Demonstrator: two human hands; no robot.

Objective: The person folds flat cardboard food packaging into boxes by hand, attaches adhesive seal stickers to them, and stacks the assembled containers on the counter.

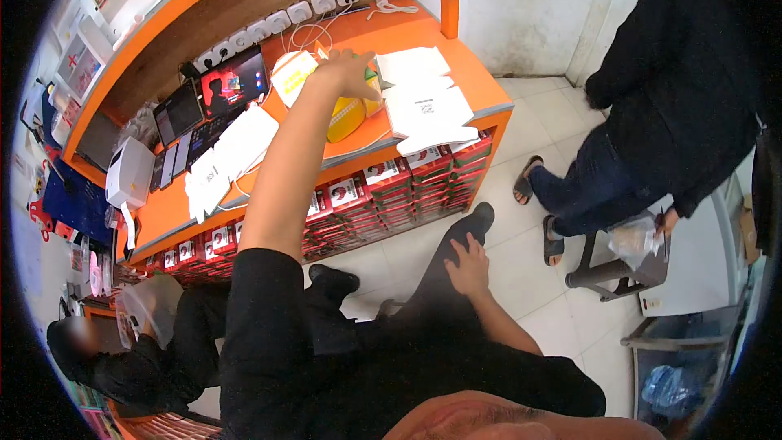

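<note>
My left hand [346,75] reaches across the orange counter [366,28]. Its bent fingers close over a yellow-and-green item [372,91], which they partly hide. Just below it on the counter is a rounded yellow object [346,120]; its kind is unclear. A white box with yellow print [293,75] stands left of my wrist. To the right of my fingers lie white folded cartons [428,106], one with a square printed code. My right hand [468,265] rests on my dark trouser leg near the knee, fingers spread and holding nothing.
Laptop [232,85], label printer [130,173] and more white cartons [244,143] occupy the counter's left. Red boxes [383,195] are stacked beneath. One person [676,90] stands right by a stool [627,273], holding a plastic bag; another [147,367] sits lower left.
</note>
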